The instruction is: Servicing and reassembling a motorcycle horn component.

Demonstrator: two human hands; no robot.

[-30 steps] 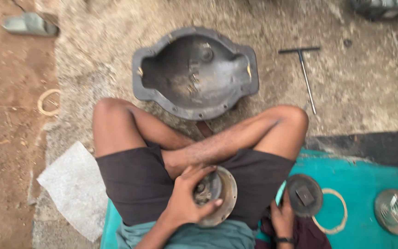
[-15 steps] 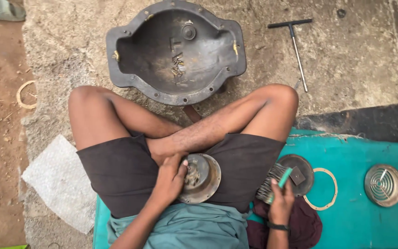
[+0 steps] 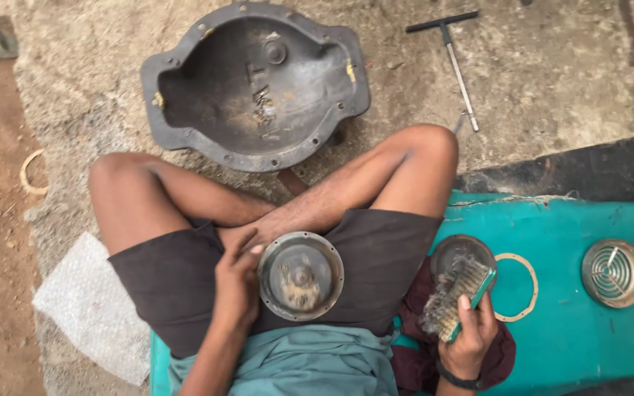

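The left hand's grip (image 3: 235, 282) is clamping the left rim of a round metal disc (image 3: 301, 276) resting on the lap, while the right hand's grip (image 3: 467, 337) is closing around one wire brush (image 3: 455, 297) to the disc's right. Far off, one large cast housing (image 3: 254, 84) is lying open, holding nothing. One T-handle wrench (image 3: 453, 62), one ring gasket (image 3: 516, 287) and one spiral-grooved disc (image 3: 613, 273) are lying around.

- Round disc (image 3: 301, 276) — dull metal, rust-speckled.
- Brush (image 3: 455, 297) — worn wire bristles, green handle.
- Large cover (image 3: 255, 82) — matt, grimy cast metal.
- Ground (image 3: 552, 81) — rough concrete.
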